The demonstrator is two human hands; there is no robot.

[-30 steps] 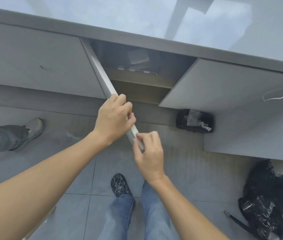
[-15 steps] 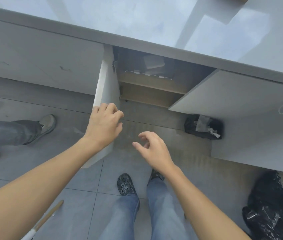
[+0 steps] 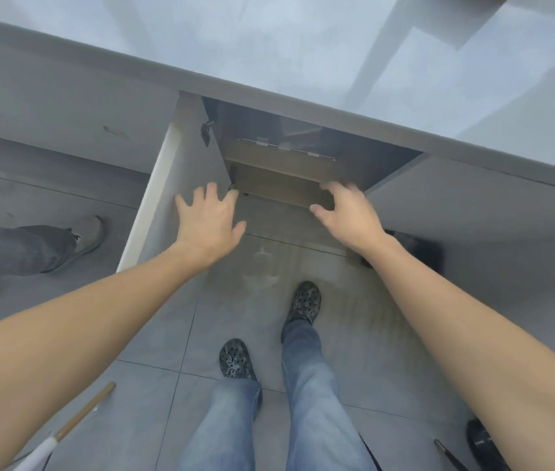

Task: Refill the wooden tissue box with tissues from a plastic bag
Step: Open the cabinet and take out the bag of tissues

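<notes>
left cabinet door (image 3: 170,185) now let go, swung wide. both hands reaching in: left hand (image 3: 209,220) spread, empty; right hand (image 3: 349,212) loosely open, fingertips at wooden shelf edge (image 3: 279,183). tissue box not seen.

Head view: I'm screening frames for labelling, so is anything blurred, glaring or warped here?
Head view: right hand smeared by motion at the fingers; left hand sharper. Glossy countertop shows pale window reflections and glare. Cabinet interior is dim, its contents hard to read. Wide-angle lens bends the counter edge and stretches both forearms.
</notes>
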